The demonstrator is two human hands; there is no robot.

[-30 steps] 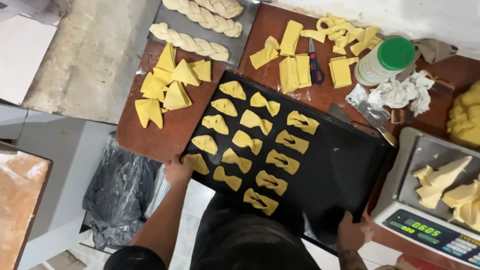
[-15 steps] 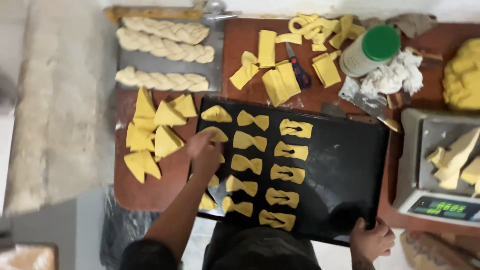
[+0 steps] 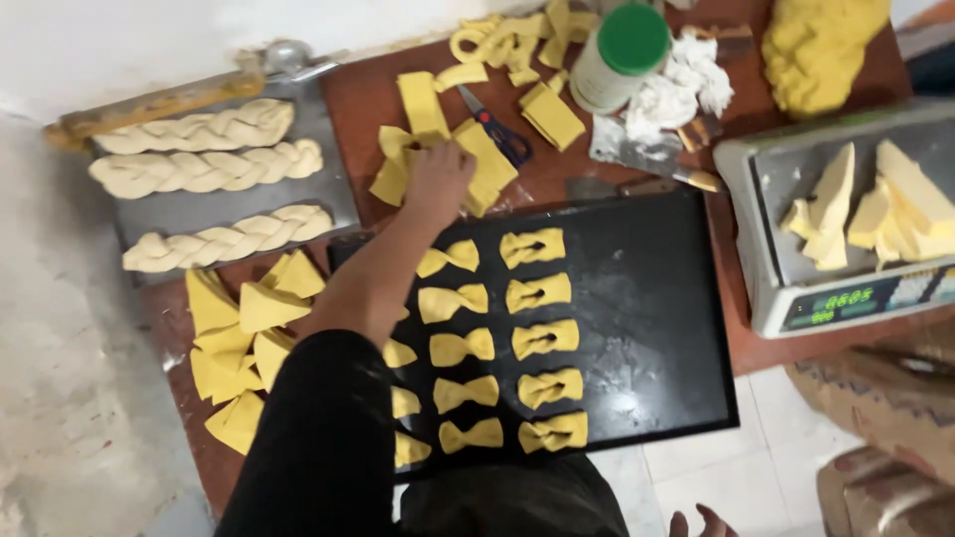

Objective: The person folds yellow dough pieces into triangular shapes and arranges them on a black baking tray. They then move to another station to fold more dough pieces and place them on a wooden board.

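Brown table [image 3: 368,94], white wall; left hand [image 3: 438,179] gripping dough strip [image 3: 468,159]; right unclear.

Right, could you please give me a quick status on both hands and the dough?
Left hand down on flat yellow dough strips. Right hand low at the frame edge, empty. Blue-handled scissors lie beside the strips.

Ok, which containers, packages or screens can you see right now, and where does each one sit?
Scale display: front of the grey weighing scale at right, dark strip with green lit digits.
Jar: top centre of the brown table, whitish round body, green lid.
Sack: floor at lower right, tan, patterned, crumpled.
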